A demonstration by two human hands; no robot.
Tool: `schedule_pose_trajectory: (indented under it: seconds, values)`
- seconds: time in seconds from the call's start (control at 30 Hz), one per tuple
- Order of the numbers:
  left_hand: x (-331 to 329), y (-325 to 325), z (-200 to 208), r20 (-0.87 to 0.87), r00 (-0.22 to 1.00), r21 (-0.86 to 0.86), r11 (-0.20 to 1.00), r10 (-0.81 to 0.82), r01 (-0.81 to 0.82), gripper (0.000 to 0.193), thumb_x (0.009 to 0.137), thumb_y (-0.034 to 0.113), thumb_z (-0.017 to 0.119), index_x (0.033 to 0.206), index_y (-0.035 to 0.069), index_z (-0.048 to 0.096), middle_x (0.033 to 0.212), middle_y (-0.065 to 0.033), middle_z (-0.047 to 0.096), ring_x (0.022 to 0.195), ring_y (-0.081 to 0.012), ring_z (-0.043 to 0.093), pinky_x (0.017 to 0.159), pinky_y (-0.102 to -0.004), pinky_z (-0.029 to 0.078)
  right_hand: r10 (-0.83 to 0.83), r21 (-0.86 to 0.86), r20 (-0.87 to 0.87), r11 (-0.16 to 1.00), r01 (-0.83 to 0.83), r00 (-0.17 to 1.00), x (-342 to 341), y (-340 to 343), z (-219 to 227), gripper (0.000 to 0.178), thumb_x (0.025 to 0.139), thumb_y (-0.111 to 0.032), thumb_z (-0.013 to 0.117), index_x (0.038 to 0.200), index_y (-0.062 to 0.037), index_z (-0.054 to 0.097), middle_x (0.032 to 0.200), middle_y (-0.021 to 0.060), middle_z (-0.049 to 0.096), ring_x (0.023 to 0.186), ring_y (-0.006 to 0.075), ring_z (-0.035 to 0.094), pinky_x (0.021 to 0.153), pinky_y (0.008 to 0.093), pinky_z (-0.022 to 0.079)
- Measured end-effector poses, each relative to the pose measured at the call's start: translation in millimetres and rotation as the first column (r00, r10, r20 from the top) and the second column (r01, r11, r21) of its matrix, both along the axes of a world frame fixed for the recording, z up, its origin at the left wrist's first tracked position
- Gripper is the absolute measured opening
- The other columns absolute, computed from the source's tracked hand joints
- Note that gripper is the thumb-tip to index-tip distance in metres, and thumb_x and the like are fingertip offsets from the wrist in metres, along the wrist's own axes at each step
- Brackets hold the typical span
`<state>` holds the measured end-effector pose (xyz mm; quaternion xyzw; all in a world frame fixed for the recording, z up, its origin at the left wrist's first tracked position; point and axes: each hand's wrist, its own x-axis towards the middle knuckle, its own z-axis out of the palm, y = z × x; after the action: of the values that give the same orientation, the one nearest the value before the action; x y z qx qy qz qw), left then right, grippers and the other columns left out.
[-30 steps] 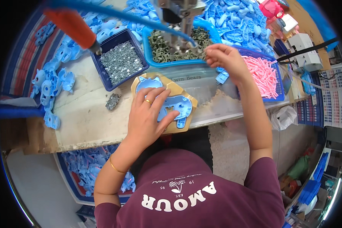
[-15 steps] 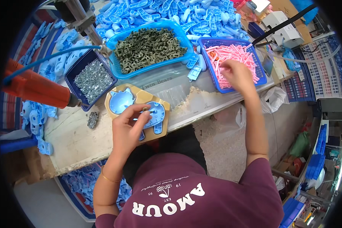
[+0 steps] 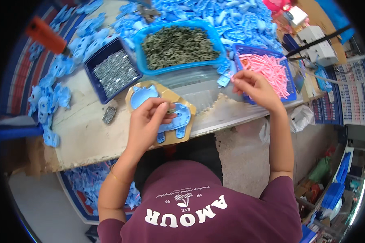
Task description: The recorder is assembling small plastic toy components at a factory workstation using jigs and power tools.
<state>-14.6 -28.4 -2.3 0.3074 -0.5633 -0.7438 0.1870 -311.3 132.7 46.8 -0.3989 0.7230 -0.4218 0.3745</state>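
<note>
My left hand (image 3: 148,121) is closed in a pinch over a tan fixture (image 3: 168,94), holding a small olive-green part (image 3: 171,110) mostly hidden by the fingers. Set in the fixture are a rounded blue plastic shell (image 3: 142,94) and a flat blue shell half (image 3: 183,115) with legs, partly covered by that hand. My right hand (image 3: 255,87) is at the left side of a blue basket (image 3: 293,86) of thin pink plastic pieces (image 3: 269,75). Its thumb and fingers pinch a small pink piece (image 3: 232,78), of which only the tip shows.
A bright blue tray (image 3: 182,69) holds many olive-green parts. Beside it, a navy bin (image 3: 98,87) contains small metal pieces, some of them piled (image 3: 109,115) on the table. An orange power screwdriver (image 3: 46,35) hangs at upper left. Blue plastic shells (image 3: 243,20) are heaped behind.
My right hand has come out of the pink pieces toward the left with a pink piece pinched. My left hand stays over the fixture. The whole view has shifted.
</note>
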Motion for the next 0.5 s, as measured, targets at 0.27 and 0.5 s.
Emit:
schedule_pose_trajectory:
  seconds: [0.27, 0.5]
  values:
    - [-5, 5, -1, -0.035, 0.999, 0.035, 0.999, -0.006, 0.007, 0.021, 0.103, 0.017, 0.061, 0.109, -0.003, 0.063, 0.105, -0.0125, 0.073, 0.091, -0.0178, 0.073, 0.08, -0.0277, 0.06, 0.171, -0.076, 0.238, 0.985, -0.157, 0.956, 100, -37, -11, 0.02, 0.087, -0.009, 0.08, 0.102, -0.001, 0.07, 0.091, 0.0005, 0.071, 0.081, 0.0056, 0.063, 0.072, 0.0215, 0.05]
    - [0, 7, -3, -0.027, 0.999, 0.062, 0.997, 0.043, -0.041, 0.02, 0.101, 0.018, 0.063, 0.103, -0.002, 0.065, 0.097, -0.0091, 0.073, 0.088, -0.0142, 0.073, 0.075, -0.025, 0.06, 0.09, -0.086, 0.145, 0.993, -0.078, 0.985, 123, -45, -18, 0.016, 0.084, -0.009, 0.081, 0.094, -0.0015, 0.071, 0.087, 0.0009, 0.07, 0.078, 0.0062, 0.061, 0.071, 0.0228, 0.05]
